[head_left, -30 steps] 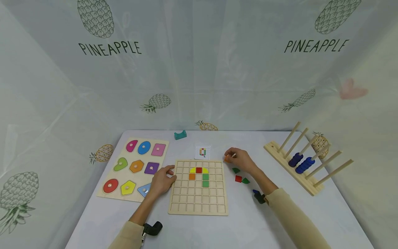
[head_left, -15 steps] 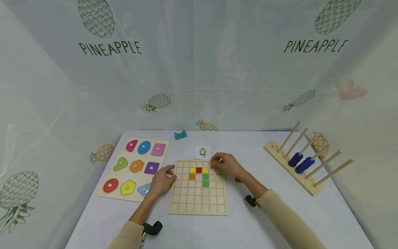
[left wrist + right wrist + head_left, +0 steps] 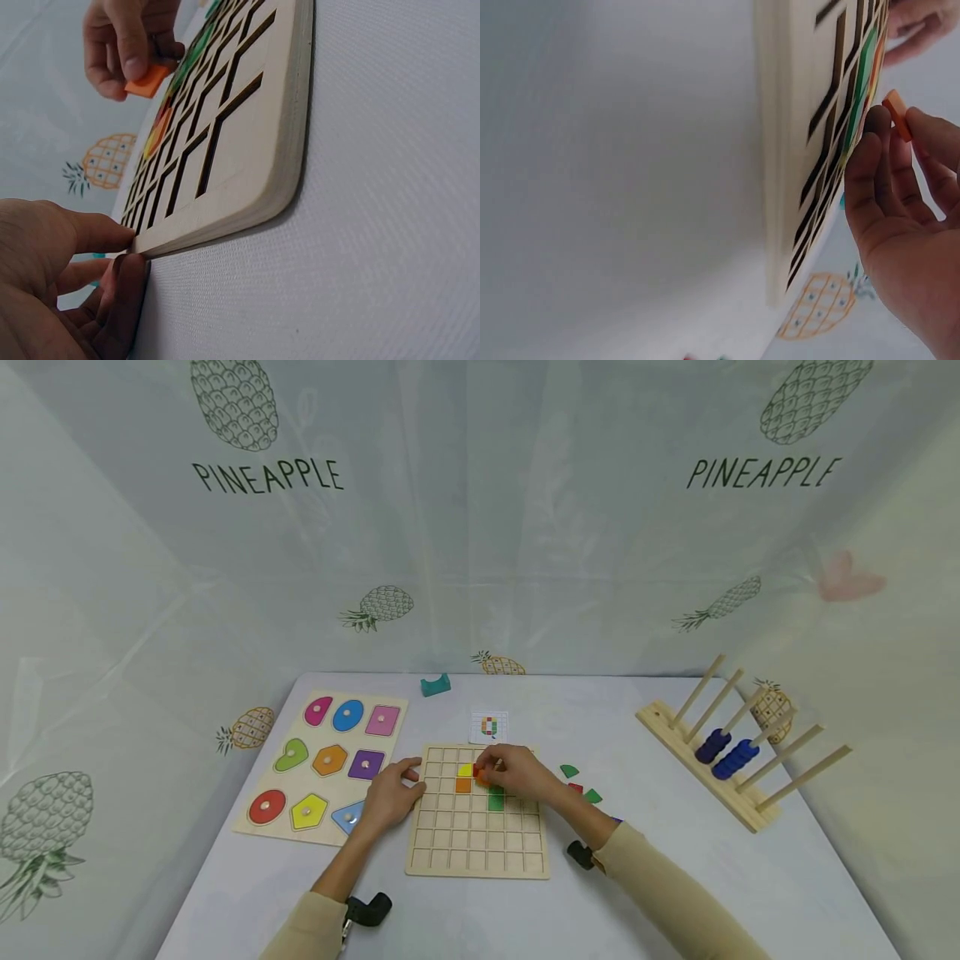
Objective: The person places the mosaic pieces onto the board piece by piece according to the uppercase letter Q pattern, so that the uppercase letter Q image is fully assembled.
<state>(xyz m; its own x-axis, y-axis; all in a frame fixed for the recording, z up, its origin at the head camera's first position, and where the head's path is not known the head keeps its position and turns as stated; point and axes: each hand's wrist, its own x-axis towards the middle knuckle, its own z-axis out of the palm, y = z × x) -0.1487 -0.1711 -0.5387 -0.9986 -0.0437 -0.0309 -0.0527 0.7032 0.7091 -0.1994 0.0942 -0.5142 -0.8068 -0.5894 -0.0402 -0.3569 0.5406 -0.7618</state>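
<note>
My right hand (image 3: 516,772) pinches an orange square tile (image 3: 147,81) between thumb and fingers, over the upper middle of a wooden grid board (image 3: 477,852). In the right wrist view, the tile (image 3: 897,115) is tilted on edge. Beneath and around this hand, the board bears a yellow piece (image 3: 465,770), an orange square (image 3: 463,785) and green squares (image 3: 497,803); the red square is partly covered by the fingers. My left hand (image 3: 390,795) rests its thumb and fingertips against the board's left edge, and the left wrist view shows them at the rim.
A small pattern card (image 3: 489,727) lies behind the board. Loose green pieces (image 3: 570,771) and a red piece (image 3: 576,787) lie to its right. A shape puzzle (image 3: 322,777) sits left, a peg rack with blue beads (image 3: 708,760) right, and a teal block (image 3: 435,685) at the back.
My right hand has carried the orange tile leftward from the table right of the board to over the grid's upper middle. The left hand has stayed at the board's edge.
</note>
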